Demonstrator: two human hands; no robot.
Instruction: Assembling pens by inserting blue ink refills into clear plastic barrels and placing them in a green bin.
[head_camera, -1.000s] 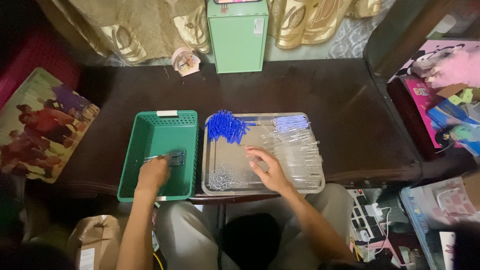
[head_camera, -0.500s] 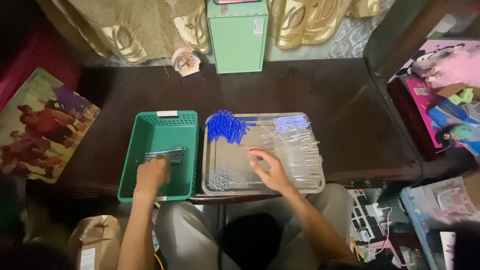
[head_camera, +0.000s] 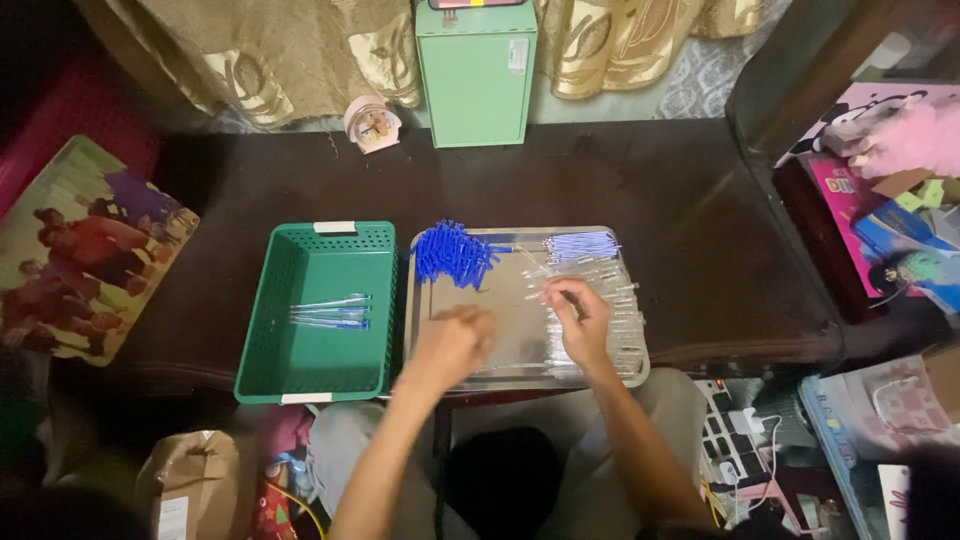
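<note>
Your body, as seen from the head camera:
- Left hand: bare, no glove, ring or watch visible; slightly blurred.
- Right hand: bare, likewise unadorned.
- Forearms: both bare, no sleeves in view.
- Legs: light grey-beige trousers over both thighs.

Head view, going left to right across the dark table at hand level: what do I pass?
Green perforated plastic basket → finished blue-tipped clear pens inside it → left hand over the silver metal tray → right hand → loose clear plastic pen barrels.
</note>
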